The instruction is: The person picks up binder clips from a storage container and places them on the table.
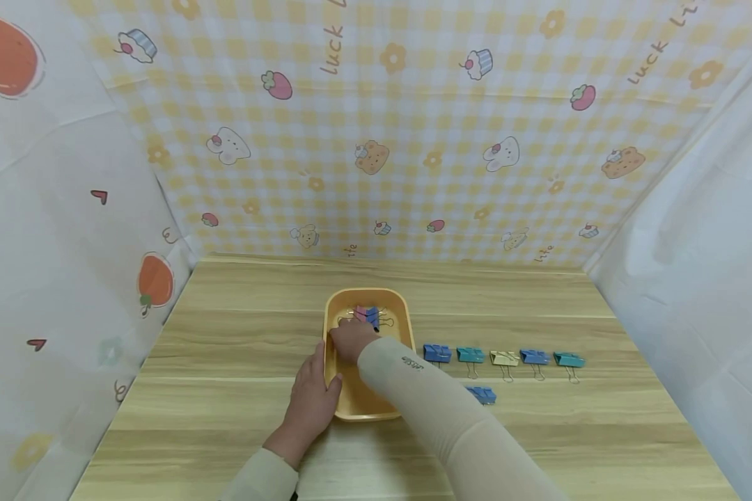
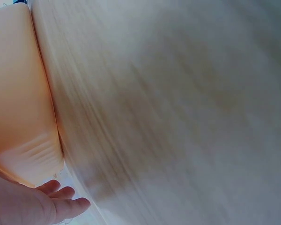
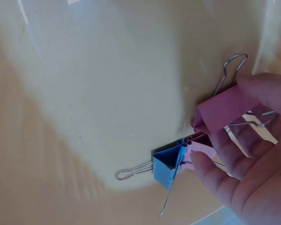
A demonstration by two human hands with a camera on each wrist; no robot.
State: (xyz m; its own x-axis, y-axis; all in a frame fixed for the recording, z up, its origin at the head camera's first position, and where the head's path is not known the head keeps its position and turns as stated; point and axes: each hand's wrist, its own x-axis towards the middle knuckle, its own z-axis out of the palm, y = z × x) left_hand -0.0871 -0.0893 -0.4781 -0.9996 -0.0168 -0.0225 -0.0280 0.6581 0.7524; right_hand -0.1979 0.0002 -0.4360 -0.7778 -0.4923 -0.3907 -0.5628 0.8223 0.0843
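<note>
A yellow-orange plastic tray (image 1: 358, 396) stands on the table in front of me. My right hand (image 1: 353, 341) reaches into its left part. In the right wrist view, the thumb and fingers pinch a dark pink binder clip (image 3: 225, 108) with wire handles. Just below it, a blue binder clip (image 3: 165, 168) and a lighter pink binder clip (image 3: 202, 151) lie against each other in the tray. My left hand (image 1: 313, 398) rests along the tray's left outer side, fingers extended and thumb at the rim; the left wrist view shows its fingertips beside the tray wall (image 2: 18, 84).
Right of the tray, a row of binder clips lies on the wooden table: blue (image 1: 437, 353), teal (image 1: 471, 355), yellow (image 1: 505, 358), blue (image 1: 535, 357), teal (image 1: 569, 360). Nearer, another blue clip (image 1: 484, 396) is partly hidden by my right sleeve. A patterned cloth (image 1: 388, 139) hangs behind.
</note>
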